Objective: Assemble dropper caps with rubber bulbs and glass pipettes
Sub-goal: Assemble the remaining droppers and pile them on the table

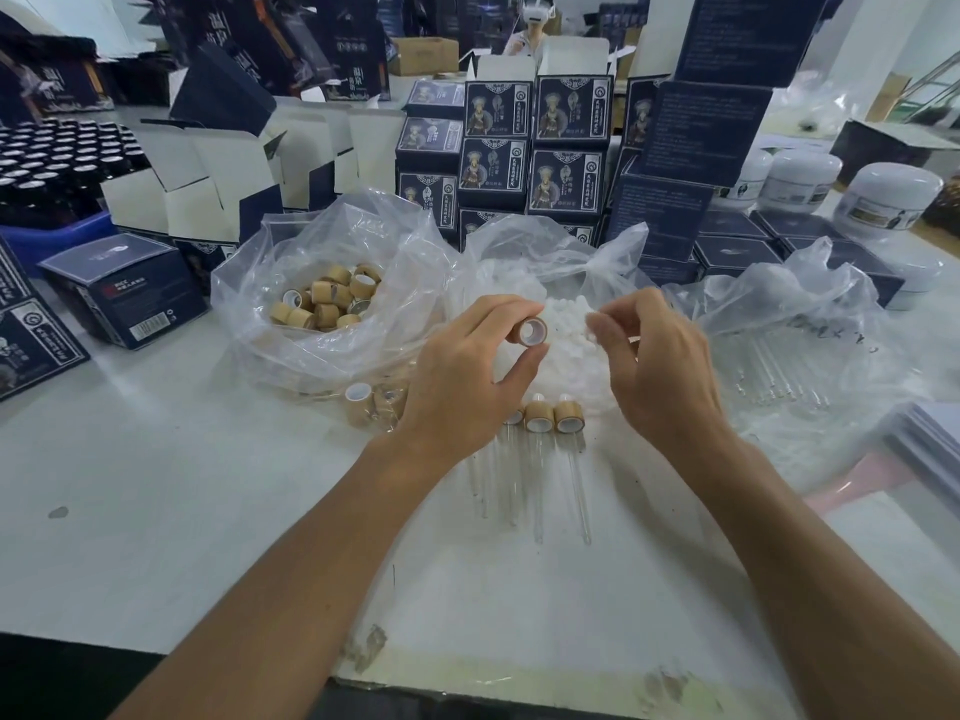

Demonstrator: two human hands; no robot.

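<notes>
Bamboo cap (533,332): pinched between thumb and fingers of the left hand (462,379), open end facing the camera, above the bag of white bulbs (566,324).
Right hand (655,363): grip blurred; cannot tell whether it held anything.
Finished droppers (566,423): lay on the surface (208,485) beneath the hands, pipettes pointing toward the person.
Spare caps (327,301): in the left bag.

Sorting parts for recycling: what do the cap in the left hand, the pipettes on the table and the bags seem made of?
Cap: looks like bamboo or light wood, matte tan shell, with a glossy white liner, probably plastic. Pipettes: clear and rigid with bright glints, likely glass. Bags: thin, crinkled, see-through film, apparently soft plastic.
</notes>
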